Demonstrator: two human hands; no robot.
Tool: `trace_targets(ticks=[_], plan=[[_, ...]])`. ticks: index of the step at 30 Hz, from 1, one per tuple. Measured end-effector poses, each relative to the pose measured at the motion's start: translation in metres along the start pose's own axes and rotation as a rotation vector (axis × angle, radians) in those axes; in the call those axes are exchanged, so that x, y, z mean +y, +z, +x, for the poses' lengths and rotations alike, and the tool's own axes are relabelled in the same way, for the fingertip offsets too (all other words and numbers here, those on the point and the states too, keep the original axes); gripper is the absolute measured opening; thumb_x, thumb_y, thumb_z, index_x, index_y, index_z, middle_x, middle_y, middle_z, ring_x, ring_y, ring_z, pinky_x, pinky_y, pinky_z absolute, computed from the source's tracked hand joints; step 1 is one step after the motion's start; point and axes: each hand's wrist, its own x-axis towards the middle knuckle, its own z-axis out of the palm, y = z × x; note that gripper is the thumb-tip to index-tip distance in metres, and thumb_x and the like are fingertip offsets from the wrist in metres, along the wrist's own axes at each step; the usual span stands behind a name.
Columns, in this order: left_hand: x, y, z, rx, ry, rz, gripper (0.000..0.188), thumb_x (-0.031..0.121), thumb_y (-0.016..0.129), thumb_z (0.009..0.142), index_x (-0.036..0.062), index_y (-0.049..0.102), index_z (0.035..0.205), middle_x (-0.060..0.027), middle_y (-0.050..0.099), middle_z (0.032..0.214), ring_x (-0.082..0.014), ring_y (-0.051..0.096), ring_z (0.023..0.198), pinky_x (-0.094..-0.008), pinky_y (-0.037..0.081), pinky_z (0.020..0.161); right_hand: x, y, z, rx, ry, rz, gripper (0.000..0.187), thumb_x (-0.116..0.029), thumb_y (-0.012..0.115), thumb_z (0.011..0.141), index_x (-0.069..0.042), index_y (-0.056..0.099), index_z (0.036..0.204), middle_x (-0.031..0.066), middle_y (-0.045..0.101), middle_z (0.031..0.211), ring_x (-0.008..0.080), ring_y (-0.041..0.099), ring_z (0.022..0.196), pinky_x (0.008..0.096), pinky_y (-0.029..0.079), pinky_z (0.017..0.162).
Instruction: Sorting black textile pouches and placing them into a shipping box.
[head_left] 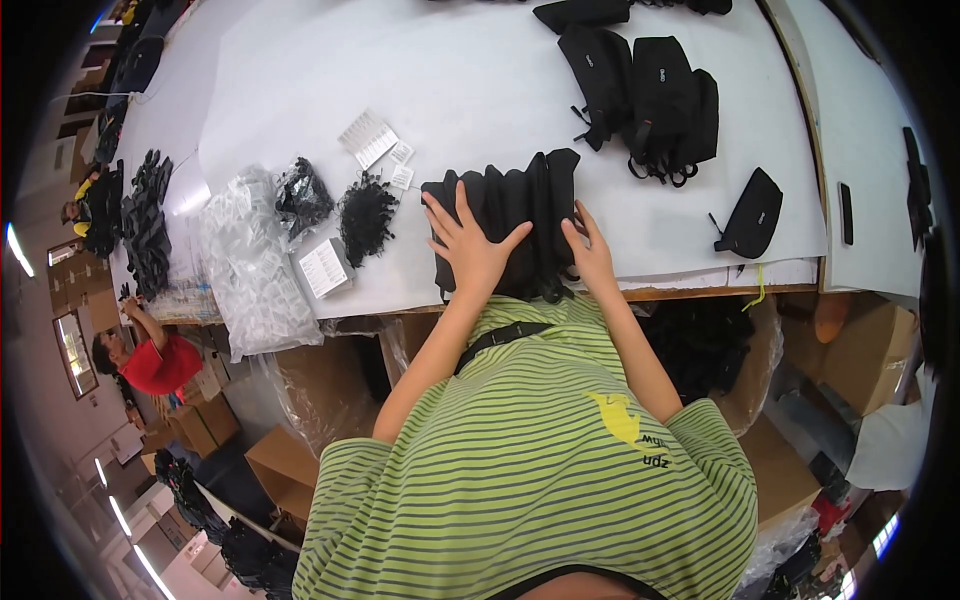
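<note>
**Row of black pouches at the near edge of the counter**

The pouches are packed side by side, directly in front of the person's striped shirt. The left hand lies over them, its fingers spread wide and released, most reaching toward the far left and the thumb stretching right across the middle folds. The right hand is at the right end, fingers extended and unclenched along the outermost pouch; how firmly they press cannot be told.

Each pouch's long axis runs near to far, one end toward the person. The row itself runs left to right, its right end reaching slightly farther.

To the left lie a bunch of black cords and a clear bag of white pieces; a single pouch lies to the right.
</note>
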Motion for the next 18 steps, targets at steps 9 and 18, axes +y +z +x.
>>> trace_targets(ticks=[9,18], plan=[[0.030,0.003,0.003,-0.068,0.729,0.103,0.049,0.028,0.051,0.093,0.0143,0.044,0.139,-0.0044,0.030,0.151,-0.0273,0.022,0.142,-0.0535,0.010,0.113,0.000,-0.017,0.005,-0.138,0.018,-0.172,0.059,-0.030,0.067,0.085,-0.007,0.048,0.136,0.0173,0.052,0.133,0.0243,0.059,0.105,0.0330,0.050,0.084],[0.033,0.025,0.002,-0.176,0.818,0.248,0.056,0.031,0.049,0.094,0.0178,0.033,0.146,-0.0035,0.024,0.154,-0.0258,0.020,0.142,-0.0537,0.011,0.113,-0.087,-0.038,0.113,0.217,-0.674,-0.551,0.040,-0.006,0.062,0.070,-0.008,0.058,0.110,0.0183,0.049,0.122,0.0344,0.050,0.110,0.0409,0.042,0.093]])
